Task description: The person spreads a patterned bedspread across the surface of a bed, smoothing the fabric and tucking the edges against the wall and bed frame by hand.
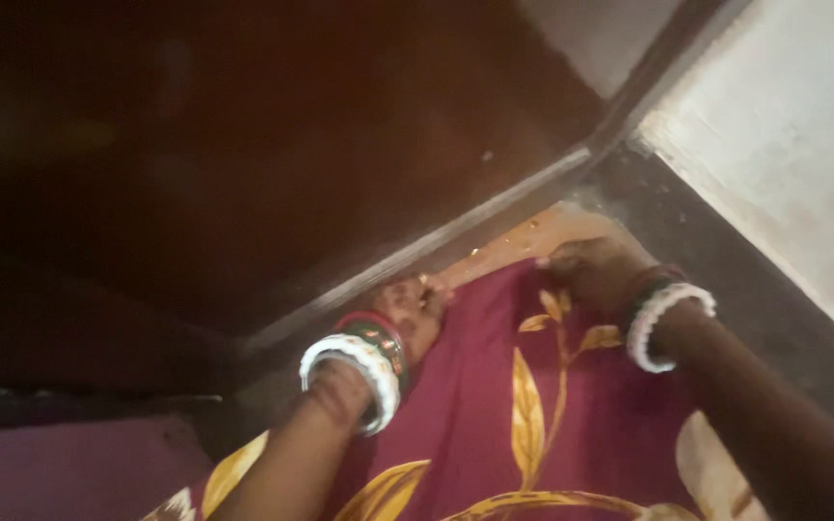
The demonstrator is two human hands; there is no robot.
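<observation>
Nearest the camera, two forearms reach forward over a maroon cloth (475,405) printed with golden leaves and stems. A strip of purple fabric (60,473) lies at the lower left, beside the cloth. The left wrist carries a stack of white, green and red bangles (359,362), the right wrist a white beaded bangle (663,323) with a darker one above it.

Further on, the left hand (415,307) presses at the far edge of the maroon cloth, its fingers curled together on the cloth's border where it meets a dark wooden frame (417,256). The right hand (596,270) sits at the cloth's far corner, fingers bent down and closed on the orange-gold border (533,236) there; the picture is blurred, so the exact pinch is hard to make out.

Beyond the hands, the dark frame runs diagonally, with a deep brown wooden surface (272,125) behind it. At the far right rises a pale, rough wall (793,145)
</observation>
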